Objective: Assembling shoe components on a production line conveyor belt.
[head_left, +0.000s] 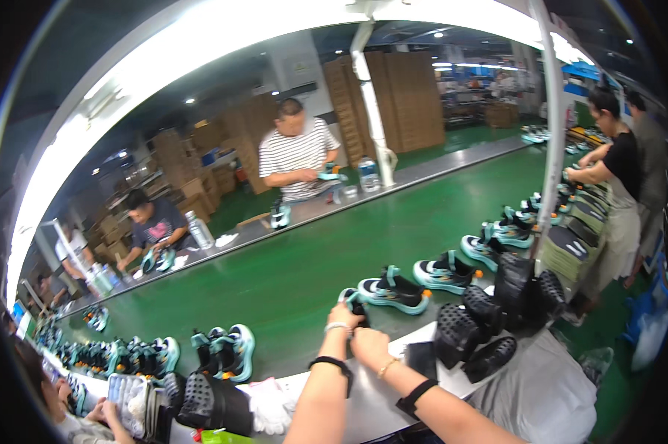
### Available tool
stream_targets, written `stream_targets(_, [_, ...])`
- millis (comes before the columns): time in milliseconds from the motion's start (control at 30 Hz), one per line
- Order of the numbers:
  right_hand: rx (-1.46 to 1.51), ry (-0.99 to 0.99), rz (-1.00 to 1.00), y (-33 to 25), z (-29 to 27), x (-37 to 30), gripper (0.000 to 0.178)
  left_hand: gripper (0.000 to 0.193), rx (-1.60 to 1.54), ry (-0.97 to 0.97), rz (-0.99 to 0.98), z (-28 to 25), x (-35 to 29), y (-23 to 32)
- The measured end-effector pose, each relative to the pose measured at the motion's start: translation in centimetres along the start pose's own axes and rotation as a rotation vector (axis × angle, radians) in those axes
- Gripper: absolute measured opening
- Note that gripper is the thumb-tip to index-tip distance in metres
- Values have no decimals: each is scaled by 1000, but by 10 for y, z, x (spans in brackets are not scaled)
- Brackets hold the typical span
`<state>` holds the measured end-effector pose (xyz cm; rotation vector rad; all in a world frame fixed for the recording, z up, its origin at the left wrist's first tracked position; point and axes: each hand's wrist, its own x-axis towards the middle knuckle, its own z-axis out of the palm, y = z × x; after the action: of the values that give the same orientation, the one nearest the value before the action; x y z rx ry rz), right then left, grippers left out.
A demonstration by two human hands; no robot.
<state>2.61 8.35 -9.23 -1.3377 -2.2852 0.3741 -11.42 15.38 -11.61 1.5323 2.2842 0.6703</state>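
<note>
A black and mint-green sneaker (355, 304) stands on the near edge of the green conveyor belt, partly hidden by my hands. My left hand (339, 318) is closed around its near side. Just to the right, my right hand (370, 346) is curled into a fist against the shoe's near end, its fingertips hidden. Close by on the right lies another mint and black sneaker (395, 291) with an orange heel part. Beyond it, a similar sneaker (446, 274) sits in the row along the belt edge.
Black pieces dotted with holes (457, 334) crowd the bench right of my forearms; similar ones (208, 402) stand left, near white gloves (269, 408). Several sneakers (234, 351) line the belt's left. Co-workers stand across the belt (275, 274) and at the right. A white post (551, 148) rises right.
</note>
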Motion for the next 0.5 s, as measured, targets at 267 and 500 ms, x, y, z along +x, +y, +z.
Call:
stream_targets(267, [196, 122, -61, -3, 35, -9, 16, 98, -211, -110, 25, 37, 43, -98])
stream_targets(500, [667, -295, -5, -15, -58, -51, 39, 74, -284, 112, -83, -12, -10, -61])
